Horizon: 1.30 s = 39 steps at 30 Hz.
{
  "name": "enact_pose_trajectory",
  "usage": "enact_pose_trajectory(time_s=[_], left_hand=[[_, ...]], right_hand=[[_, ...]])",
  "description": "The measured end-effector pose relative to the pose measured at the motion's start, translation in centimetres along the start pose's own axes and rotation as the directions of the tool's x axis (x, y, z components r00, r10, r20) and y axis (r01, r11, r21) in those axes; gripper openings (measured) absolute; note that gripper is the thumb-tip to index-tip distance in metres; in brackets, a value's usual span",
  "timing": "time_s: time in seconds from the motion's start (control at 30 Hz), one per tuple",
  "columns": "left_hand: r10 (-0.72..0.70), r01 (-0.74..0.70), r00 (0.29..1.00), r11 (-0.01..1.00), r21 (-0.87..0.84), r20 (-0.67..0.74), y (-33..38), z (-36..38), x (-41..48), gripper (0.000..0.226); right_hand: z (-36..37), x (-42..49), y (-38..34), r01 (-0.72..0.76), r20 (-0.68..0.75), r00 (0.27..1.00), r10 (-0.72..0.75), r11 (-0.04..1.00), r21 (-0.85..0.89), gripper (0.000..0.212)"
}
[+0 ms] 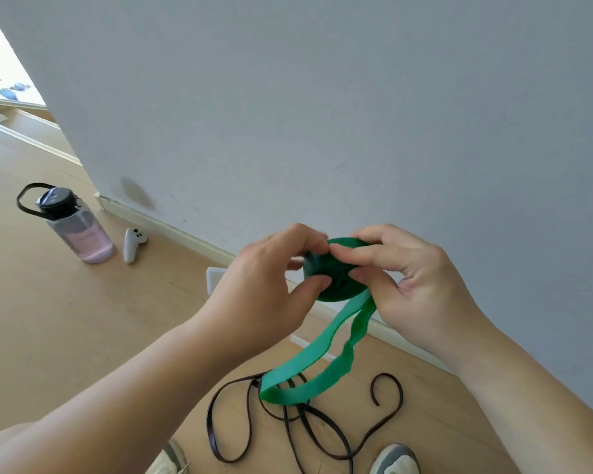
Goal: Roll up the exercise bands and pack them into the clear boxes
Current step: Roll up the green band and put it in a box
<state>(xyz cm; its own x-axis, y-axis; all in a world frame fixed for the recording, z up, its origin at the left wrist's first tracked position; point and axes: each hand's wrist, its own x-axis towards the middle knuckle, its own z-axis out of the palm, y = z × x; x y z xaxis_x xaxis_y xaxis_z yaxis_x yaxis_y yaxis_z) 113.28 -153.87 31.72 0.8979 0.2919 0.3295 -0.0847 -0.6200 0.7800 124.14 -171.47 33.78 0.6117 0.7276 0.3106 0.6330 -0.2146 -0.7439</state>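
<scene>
Above the wooden floor (83, 319), before the wall, the left hand (261, 285) and right hand (415, 282) both pinch the part-rolled green exercise band (332, 278) with curled fingers. Its loose loop hangs over a black band (308, 425) on the floor. A water bottle (76, 227) stands far left.

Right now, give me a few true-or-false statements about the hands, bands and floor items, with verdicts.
1. Both the left hand and right hand grip the green band at its roll. True.
2. The green band is fully rolled. False: a loose loop hangs below.
3. The black band lies unrolled on the floor. True.
4. The water bottle lies on its side. False: it stands upright.
5. The white controller is in the right hand. False: it lies beside the bottle.
</scene>
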Motion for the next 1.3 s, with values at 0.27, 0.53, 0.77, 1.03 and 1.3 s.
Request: enact_pose_trajectory(time_s=[0.27,0.53,0.77,1.03,1.3], left_hand=[[-0.193,0.137,0.978,0.883,-0.45,-0.082,0.7,-0.3,0.3,0.039],[-0.288,0.236,0.957,0.807,-0.541,-0.012,0.5,-0.2,0.1,0.018],[-0.156,0.16,0.987,0.953,-0.258,0.037,1.1,-0.3,-0.3,0.035],[-0.302,0.22,0.953,0.765,-0.605,-0.034,0.3,-1.4,0.4,0.028],[-0.298,0.295,0.952,0.842,-0.452,0.065,0.7,-1.4,0.3,0.03]], right_hand=[[-0.5,0.3,-0.8,-0.11,-0.27,0.939,0.211,0.932,0.346,0.026],[-0.1,0.1,-0.5,-0.063,-0.184,0.977,0.111,0.966,0.249,0.04],[0.0,-0.1,-0.3,-0.074,-0.042,0.996,0.079,0.992,0.105,0.035],[-0.3,0.3,-0.9,-0.166,-0.079,0.969,0.234,0.854,0.492,0.037],[0.3,0.1,-0.6,-0.083,-0.012,0.996,0.088,0.967,0.242,0.042]])
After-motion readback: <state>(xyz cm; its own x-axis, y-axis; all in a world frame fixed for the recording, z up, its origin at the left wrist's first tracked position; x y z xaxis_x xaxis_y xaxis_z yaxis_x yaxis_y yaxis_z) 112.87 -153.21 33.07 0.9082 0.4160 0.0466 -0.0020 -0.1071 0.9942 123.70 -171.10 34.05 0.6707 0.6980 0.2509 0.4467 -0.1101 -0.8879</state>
